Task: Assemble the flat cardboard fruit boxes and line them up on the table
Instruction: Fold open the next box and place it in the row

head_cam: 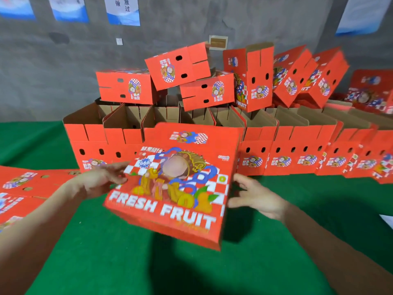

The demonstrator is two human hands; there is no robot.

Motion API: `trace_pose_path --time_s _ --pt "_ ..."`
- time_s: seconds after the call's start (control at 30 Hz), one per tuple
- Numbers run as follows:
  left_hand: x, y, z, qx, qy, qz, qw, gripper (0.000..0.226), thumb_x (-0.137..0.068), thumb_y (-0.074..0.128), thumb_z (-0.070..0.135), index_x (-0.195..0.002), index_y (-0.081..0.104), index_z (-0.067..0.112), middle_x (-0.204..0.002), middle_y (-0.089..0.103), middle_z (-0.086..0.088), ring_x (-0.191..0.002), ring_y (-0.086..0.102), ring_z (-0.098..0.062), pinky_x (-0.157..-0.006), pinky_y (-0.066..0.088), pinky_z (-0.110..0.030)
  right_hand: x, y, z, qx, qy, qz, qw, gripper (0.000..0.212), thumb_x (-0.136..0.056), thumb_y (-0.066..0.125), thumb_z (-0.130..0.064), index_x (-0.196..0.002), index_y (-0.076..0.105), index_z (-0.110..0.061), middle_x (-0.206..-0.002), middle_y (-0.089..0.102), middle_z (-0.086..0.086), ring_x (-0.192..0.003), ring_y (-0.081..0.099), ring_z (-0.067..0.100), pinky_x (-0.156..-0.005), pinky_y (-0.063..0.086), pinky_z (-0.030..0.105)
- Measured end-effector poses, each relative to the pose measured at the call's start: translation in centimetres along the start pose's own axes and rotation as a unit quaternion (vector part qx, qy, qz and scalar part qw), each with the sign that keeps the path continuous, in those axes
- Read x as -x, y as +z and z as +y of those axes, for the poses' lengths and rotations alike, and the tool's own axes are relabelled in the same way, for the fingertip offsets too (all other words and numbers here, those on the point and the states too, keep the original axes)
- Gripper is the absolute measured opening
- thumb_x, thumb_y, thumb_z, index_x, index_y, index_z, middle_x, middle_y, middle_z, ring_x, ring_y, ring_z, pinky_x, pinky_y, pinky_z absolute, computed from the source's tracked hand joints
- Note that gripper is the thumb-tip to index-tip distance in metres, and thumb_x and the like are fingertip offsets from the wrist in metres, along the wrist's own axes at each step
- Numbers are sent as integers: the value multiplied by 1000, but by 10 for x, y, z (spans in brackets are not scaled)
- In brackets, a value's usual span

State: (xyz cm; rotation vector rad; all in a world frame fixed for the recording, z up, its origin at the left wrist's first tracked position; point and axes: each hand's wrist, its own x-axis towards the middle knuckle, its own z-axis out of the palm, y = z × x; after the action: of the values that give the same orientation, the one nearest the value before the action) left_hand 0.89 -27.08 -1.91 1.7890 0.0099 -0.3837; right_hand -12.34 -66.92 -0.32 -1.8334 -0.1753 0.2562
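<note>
Above the green table (106, 262), pinching the flat fruit box (176, 209) at one edge with the left hand (100, 179), right hand (257, 199) splayed empty beside the other. Opening step, apparently; next, press both edges inward.

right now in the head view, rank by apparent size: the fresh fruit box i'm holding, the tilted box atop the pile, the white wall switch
1. fresh fruit box, largest, helped by being nearest the camera
2. tilted box, farther back
3. white wall switch, smallest by far
</note>
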Motion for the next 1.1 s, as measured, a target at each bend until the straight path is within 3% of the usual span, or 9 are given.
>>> trace_pose_path --time_s 0.17,0.33,0.5,0.63,0.7,0.77,0.93,1.03,1.1 --pt "16 36 1 -180 -3 -16 983 45 -84 70 12 -118 51 33 -111 67 3 -106 59 -22 -90 44 -41 -3 36 32 233 -58 107 965 51 -68 83 -22 -109 55 -36 -151 17 -10 -143 15 9 -112 21 23" --pt "17 65 -1 -5 -5 0 1000 47 -80 69 36 -120 44 32 -116 64 -5 -107 60 -31 -105 35 -52 -8 57 73 330 -114 154 925 44 -76 77 -24 -113 55 -36 -154 -7 -17 -137 26 12 -115 25 23" --pt "12 91 16 157 14 -12 987 100 -61 69 63 -145 32 25 -141 45 2 -109 56 -28 -98 40 -48 -20 69 93 451 -96 198 865 41 -83 68 -30 -122 52 -29 -156 -14 8 -137 29 31 -111 32 33" --pt "15 118 38 159 20 -24 987 122 -48 69 74 -150 24 24 -130 52 2 -118 51 -24 -91 43 -52 -27 90 107 489 -25 167 856 39 -88 58 -35 -125 47 -36 -156 -14 14 -141 20 30 -111 31 31" --pt "14 128 43 162 1 -6 987 118 -55 70 64 -152 18 21 -155 27 -1 -141 25 -29 -101 33 -60 -28 96 114 498 0 164 851 37 -92 53 -39 -127 44 -35 -155 -13 18 -141 19 31 -113 29 34" --pt "13 136 48 164 -16 -4 986 97 -60 73 57 -139 38 13 -152 28 -4 -141 22 -35 -103 29 -63 -29 96 117 505 10 157 848 35 -95 48 -40 -128 41 -34 -155 -10 19 -141 20 32 -113 30 38" --pt "15 152 55 116 -43 7 992 35 -80 69 43 -101 59 17 -97 53 -6 -91 52 -29 -80 50 -53 -25 74 111 540 35 50 840 41 -101 39 -33 -138 23 -44 -157 -13 18 -110 57 34 -100 44 45" --pt "15 159 59 124 -43 1 991 18 -82 67 28 -85 59 12 -76 54 -13 -72 55 -29 -52 56 -45 -20 57 101 521 34 -5 853 39 -102 40 -23 -135 32 -42 -158 -15 16 -107 57 36 -98 47 48" --pt "15 164 60 122 -33 -11 992 20 -83 64 22 -65 63 11 -57 52 -13 -61 51 -28 -52 55 -45 -15 54 101 494 20 4 869 29 -101 41 -28 -128 40 -40 -158 -5 13 -113 53 36 -101 45 47"
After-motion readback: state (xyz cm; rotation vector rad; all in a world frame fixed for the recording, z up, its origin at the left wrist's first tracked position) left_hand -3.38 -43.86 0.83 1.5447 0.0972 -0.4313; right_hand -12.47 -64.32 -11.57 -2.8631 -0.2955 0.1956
